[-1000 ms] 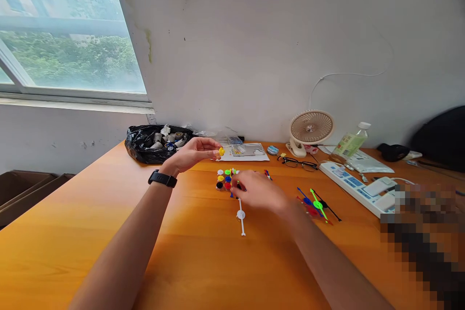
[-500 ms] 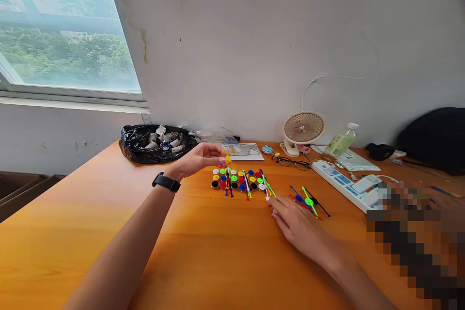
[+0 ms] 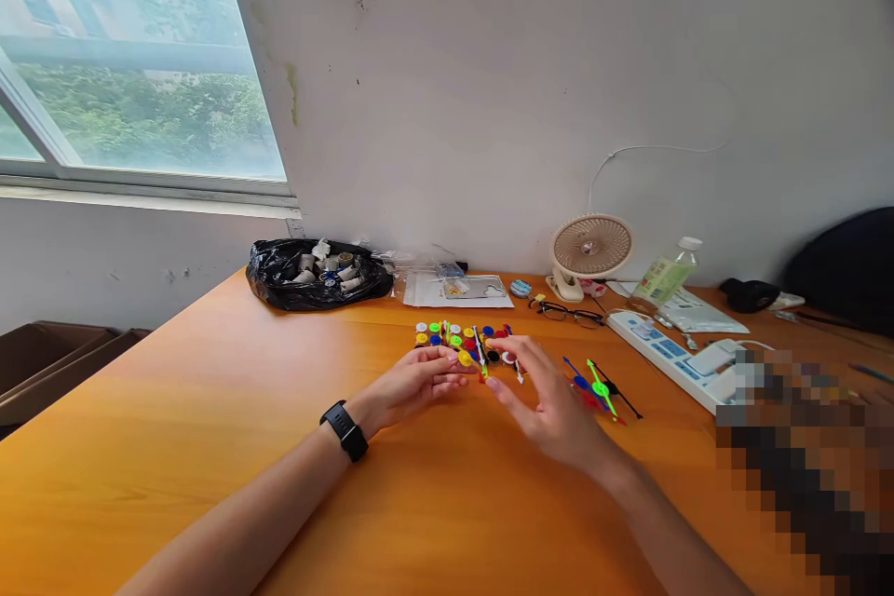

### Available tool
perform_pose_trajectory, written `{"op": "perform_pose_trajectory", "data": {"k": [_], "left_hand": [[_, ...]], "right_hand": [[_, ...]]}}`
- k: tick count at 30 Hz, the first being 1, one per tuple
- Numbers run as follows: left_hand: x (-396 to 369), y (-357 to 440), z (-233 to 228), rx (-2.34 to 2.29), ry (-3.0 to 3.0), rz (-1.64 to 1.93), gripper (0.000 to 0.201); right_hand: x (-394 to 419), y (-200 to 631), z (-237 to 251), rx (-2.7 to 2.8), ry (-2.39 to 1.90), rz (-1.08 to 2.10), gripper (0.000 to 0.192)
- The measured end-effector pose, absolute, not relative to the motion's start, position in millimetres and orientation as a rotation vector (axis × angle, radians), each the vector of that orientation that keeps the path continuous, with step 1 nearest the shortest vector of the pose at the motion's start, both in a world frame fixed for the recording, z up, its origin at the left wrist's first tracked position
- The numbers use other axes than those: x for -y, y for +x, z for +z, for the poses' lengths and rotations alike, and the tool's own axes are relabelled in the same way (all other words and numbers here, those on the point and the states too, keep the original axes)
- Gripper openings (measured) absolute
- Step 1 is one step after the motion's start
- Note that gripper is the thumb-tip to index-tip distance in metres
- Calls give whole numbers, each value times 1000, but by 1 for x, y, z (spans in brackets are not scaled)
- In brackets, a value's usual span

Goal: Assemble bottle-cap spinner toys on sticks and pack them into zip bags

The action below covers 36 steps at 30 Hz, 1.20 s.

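Orange table (image 3: 209, 447): yellow disc (image 3: 465, 358) pinched between both hands, left hand (image 3: 419, 384), right hand (image 3: 545, 400).

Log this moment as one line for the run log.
left hand: pinching yellow disc | right hand: fingers open beside the coloured discs | surface: orange table

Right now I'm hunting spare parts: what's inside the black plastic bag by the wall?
The black plastic bag lies open, showing small grey-white spool-like pieces. Anything beneath them is hidden.
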<state>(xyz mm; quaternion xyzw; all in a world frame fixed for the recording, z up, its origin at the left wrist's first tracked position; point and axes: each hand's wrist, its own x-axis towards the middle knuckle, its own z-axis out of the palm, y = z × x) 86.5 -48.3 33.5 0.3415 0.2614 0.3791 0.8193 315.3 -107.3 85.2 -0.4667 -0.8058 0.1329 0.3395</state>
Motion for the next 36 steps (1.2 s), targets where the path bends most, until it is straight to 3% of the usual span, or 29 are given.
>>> {"op": "perform_pose_trajectory", "data": {"k": [5,8,13,17,21,24,27,33,36], "left_hand": [[58,83,31,-556,762,811,26],[59,81,27,-604,799,788,34],[57,82,19,-671,904,753,39],[54,78,22,-785,1204,721,44],[41,61,35,-947,1587,900,32],[20,42,42,-1143,1803,1095,22],[-14,20,50,-1353,2021,1268,29],[-89,-1,80,-1757,2444,1195,47],[-114,0,96,-1743,2474,1162,39]], "right_hand": [[96,289,80,2141,-1102,301,62],[95,284,70,2165,-1097,327,68],[99,284,52,2197,-1080,474,30],[101,290,44,2196,-1109,523,24],[101,297,46,2313,-1248,438,14],[104,298,49,2425,-1330,347,14],[107,295,50,2449,-1342,335,14],[108,293,47,2373,-1311,471,16],[105,296,45,2342,-1300,526,16]]}}
